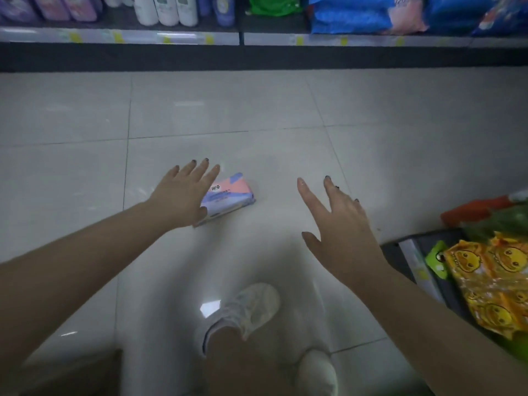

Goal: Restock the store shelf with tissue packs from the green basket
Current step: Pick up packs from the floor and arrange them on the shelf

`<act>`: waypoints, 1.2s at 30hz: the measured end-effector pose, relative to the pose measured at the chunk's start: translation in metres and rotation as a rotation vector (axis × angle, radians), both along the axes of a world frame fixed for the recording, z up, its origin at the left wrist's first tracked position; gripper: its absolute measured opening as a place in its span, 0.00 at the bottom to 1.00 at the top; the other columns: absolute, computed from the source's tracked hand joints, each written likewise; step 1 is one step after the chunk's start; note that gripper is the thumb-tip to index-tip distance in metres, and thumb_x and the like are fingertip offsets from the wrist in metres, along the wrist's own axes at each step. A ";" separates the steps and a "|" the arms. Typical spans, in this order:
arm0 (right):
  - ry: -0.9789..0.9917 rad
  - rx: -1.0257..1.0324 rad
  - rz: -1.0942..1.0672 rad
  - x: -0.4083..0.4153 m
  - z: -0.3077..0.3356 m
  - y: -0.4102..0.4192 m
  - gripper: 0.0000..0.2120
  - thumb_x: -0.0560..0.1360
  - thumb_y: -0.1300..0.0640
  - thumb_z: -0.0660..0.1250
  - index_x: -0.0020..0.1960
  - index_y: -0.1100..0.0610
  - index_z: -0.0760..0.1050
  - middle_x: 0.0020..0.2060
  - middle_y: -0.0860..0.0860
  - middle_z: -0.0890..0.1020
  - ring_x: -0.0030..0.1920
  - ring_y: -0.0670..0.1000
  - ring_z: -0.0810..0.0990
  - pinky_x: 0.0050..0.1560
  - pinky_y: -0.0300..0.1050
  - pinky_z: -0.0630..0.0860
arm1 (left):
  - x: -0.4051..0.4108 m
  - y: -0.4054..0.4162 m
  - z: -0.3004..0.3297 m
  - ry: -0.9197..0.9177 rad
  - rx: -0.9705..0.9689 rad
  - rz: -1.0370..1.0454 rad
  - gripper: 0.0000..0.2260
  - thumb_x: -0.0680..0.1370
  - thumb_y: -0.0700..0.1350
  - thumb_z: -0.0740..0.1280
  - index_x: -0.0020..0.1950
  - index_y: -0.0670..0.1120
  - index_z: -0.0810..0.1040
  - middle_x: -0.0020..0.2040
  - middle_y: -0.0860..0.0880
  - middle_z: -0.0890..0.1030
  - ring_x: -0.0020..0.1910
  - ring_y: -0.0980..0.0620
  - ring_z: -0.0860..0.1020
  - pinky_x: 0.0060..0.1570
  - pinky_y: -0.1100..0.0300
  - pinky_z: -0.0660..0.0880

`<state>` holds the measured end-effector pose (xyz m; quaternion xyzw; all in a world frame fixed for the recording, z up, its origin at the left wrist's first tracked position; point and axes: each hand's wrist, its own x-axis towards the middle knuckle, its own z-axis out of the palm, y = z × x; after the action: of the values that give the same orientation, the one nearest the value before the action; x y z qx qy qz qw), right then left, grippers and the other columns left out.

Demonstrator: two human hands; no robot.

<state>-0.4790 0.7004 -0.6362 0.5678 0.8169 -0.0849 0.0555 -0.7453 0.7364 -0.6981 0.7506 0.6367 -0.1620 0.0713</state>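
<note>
A pink, blue and lilac tissue pack (230, 195) lies flat on the pale tiled floor (257, 115). My left hand (183, 192) hovers over the pack's left end with its fingers straight and spread; whether it touches the pack I cannot tell. My right hand (340, 221) is stretched out to the right of the pack, fingers spread, holding nothing. Along the top runs the store shelf (240, 38) with bottles and bagged goods. No green basket can be made out.
A dark low shelf (414, 252) at the right holds yellow duck-print packs (491, 284) and green and orange bags. White bottles (165, 10) and blue packs (368, 15) fill the far shelf. My white shoes (251, 307) stand on the floor below the hands.
</note>
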 end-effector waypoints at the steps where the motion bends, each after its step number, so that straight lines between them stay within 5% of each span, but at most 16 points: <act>1: 0.006 0.011 0.000 -0.001 -0.014 0.008 0.40 0.73 0.53 0.70 0.77 0.47 0.50 0.73 0.63 0.59 0.70 0.62 0.65 0.68 0.61 0.62 | -0.004 0.009 -0.014 0.001 -0.023 0.026 0.38 0.77 0.52 0.63 0.77 0.47 0.41 0.78 0.45 0.45 0.76 0.45 0.49 0.72 0.51 0.51; 3: 0.014 0.022 0.005 -0.003 -0.041 0.025 0.42 0.68 0.53 0.74 0.76 0.50 0.56 0.70 0.65 0.66 0.66 0.64 0.70 0.63 0.64 0.67 | -0.010 0.026 -0.043 -0.008 -0.074 0.075 0.39 0.76 0.53 0.64 0.77 0.46 0.42 0.78 0.44 0.46 0.76 0.45 0.50 0.72 0.50 0.52; 8: 0.004 0.003 0.107 -0.010 -0.098 0.079 0.39 0.76 0.51 0.65 0.76 0.45 0.44 0.76 0.60 0.52 0.74 0.60 0.56 0.72 0.60 0.53 | -0.014 0.061 -0.114 -0.007 -0.119 0.131 0.41 0.75 0.54 0.65 0.77 0.45 0.42 0.78 0.44 0.48 0.75 0.43 0.52 0.72 0.49 0.54; 20: -0.023 -0.161 0.098 -0.024 -0.214 0.118 0.37 0.78 0.47 0.60 0.76 0.42 0.38 0.76 0.57 0.45 0.75 0.57 0.51 0.73 0.57 0.48 | -0.030 0.098 -0.244 0.015 -0.195 0.340 0.54 0.65 0.64 0.72 0.76 0.42 0.43 0.74 0.39 0.55 0.73 0.39 0.57 0.69 0.44 0.58; 26: -0.037 -0.179 0.066 -0.013 -0.228 0.114 0.37 0.78 0.48 0.61 0.76 0.43 0.39 0.76 0.58 0.48 0.75 0.58 0.54 0.73 0.57 0.50 | -0.032 0.103 -0.262 -0.001 -0.076 0.359 0.56 0.62 0.67 0.71 0.76 0.41 0.46 0.65 0.38 0.68 0.64 0.37 0.67 0.62 0.48 0.63; 32: -0.022 -0.182 0.045 -0.007 -0.230 0.111 0.36 0.78 0.48 0.60 0.76 0.43 0.39 0.76 0.58 0.49 0.74 0.58 0.55 0.73 0.58 0.49 | -0.029 0.087 -0.261 -0.123 0.105 0.317 0.44 0.62 0.59 0.75 0.71 0.42 0.62 0.59 0.39 0.71 0.58 0.37 0.68 0.59 0.43 0.65; 36: -0.001 -0.174 0.043 0.000 -0.220 0.107 0.36 0.78 0.48 0.60 0.76 0.43 0.40 0.76 0.57 0.48 0.74 0.58 0.55 0.73 0.58 0.49 | -0.018 0.069 -0.244 -0.230 0.289 0.160 0.40 0.60 0.61 0.66 0.66 0.40 0.70 0.49 0.38 0.75 0.47 0.37 0.73 0.44 0.45 0.73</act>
<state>-0.4792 0.8078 -0.8559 0.5433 0.8183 -0.1542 0.1068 -0.7636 0.8053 -0.9425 0.7134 0.6987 0.0240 0.0475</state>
